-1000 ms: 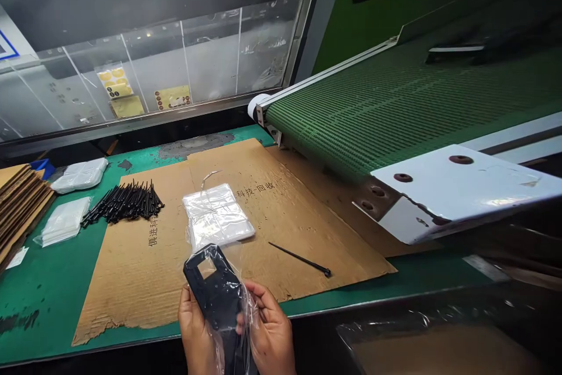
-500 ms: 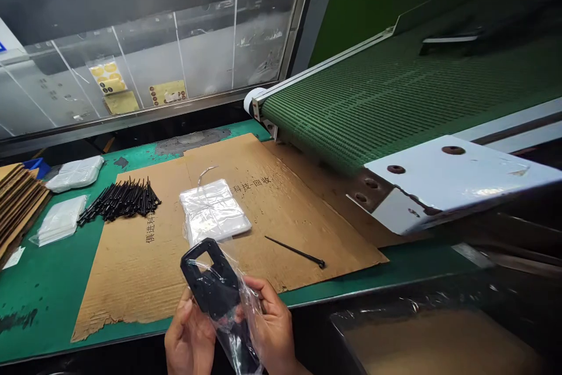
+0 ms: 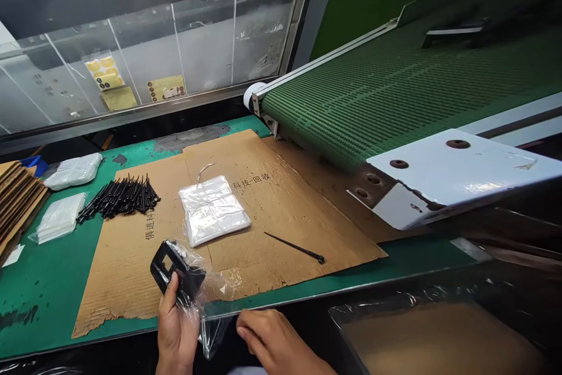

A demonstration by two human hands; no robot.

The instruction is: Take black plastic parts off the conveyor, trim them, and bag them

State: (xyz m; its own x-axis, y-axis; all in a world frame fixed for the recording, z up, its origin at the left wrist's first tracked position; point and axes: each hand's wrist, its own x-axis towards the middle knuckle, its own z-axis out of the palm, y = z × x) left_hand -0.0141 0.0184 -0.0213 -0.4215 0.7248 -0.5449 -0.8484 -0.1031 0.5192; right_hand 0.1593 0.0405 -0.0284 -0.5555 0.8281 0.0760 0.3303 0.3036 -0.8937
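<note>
My left hand (image 3: 175, 328) is closed round a black plastic part (image 3: 173, 269) that sits inside a clear bag (image 3: 215, 290), low over the near edge of the cardboard sheet (image 3: 132, 269). The bag's loose end hangs over the table edge. My right hand (image 3: 272, 343) is below the table edge, its fingers together and its fingertips at that loose end. A stack of clear bags (image 3: 215, 211) lies on the cardboard just beyond the part. One black cable tie (image 3: 294, 246) lies to the right of the stack.
A pile of black cable ties (image 3: 118, 196) lies at the cardboard's left. White bag packs (image 3: 72, 170) and stacked cardboard (image 3: 17, 199) stand far left. A green conveyor belt (image 3: 395, 94) with a white bracket (image 3: 448, 176) overhangs the right. A plastic-lined box (image 3: 439, 334) stands below.
The bagged part has gone down and left with my left hand, from upright between both hands to low over the cardboard. My right hand has slid off the part to the bag's end.
</note>
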